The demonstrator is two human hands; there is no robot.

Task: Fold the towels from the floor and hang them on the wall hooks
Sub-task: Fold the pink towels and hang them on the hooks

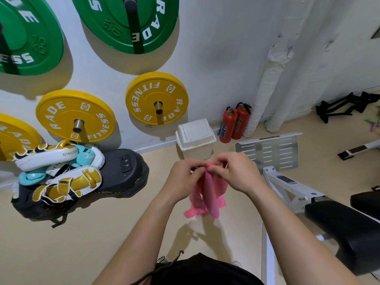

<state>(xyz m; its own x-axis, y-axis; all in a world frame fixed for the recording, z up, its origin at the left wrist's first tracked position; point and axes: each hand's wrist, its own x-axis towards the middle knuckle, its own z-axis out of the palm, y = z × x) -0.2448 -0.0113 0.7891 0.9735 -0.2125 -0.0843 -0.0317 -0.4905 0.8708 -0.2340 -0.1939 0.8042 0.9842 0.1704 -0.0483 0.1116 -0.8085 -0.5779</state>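
Towel (207, 192), pink, bunched, hanging above the floor (82, 243) at centre frame, pinched at its top edge. Going left to right we list: boxing pads (55, 171) at 9 o'clock; our left hand (185, 177), fingers closed on the towel; our right hand (236, 171), likewise gripping it; lidded bin (195, 138) at 12 o'clock; wall hooks (289, 51) at 2 o'clock, bare

Pink towel's (207, 192) top edge behind both hands' fingers; green weight plates (26, 36) cropped by the frame.
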